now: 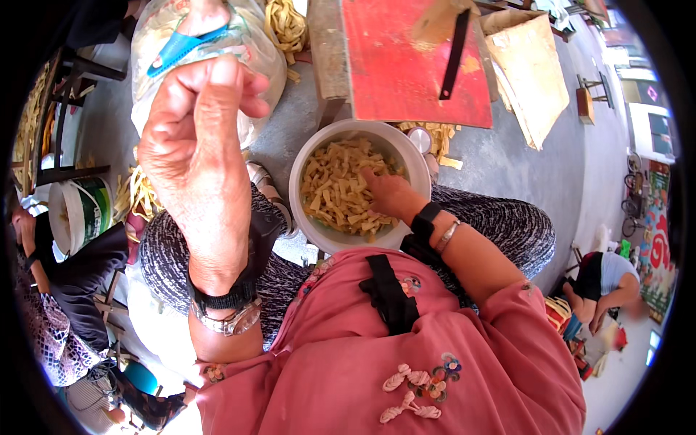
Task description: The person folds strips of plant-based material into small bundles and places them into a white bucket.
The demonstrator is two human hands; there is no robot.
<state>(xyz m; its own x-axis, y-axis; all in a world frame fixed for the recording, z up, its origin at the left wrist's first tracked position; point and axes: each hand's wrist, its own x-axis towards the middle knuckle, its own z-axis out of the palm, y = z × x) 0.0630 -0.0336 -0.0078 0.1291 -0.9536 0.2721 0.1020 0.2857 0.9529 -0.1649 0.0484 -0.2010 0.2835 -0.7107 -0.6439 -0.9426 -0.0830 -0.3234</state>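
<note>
My left hand (204,147) is raised close to the camera at the left, its fingers curled and the thumb lying over them. Whether anything is inside the curl cannot be seen. Between my knees stands a round white plastic basin (298,187), partly filled with short, pale yellow cut strips (340,187) of food. My right hand (394,193) reaches over the basin's right side, fingertips among the strips. Those fingertips are partly hidden, so a grip on a strip cannot be told. Past the basin, a dark flat blade (454,60) with a hole at its end lies on a red board (397,70).
Beyond my left hand are a full plastic bag (261,81) and a foot in a blue slipper (185,46). Long yellow strips (285,24) lie behind. A white bucket (81,215) stands left beside a seated person (70,315). Another person (603,288) bends at right.
</note>
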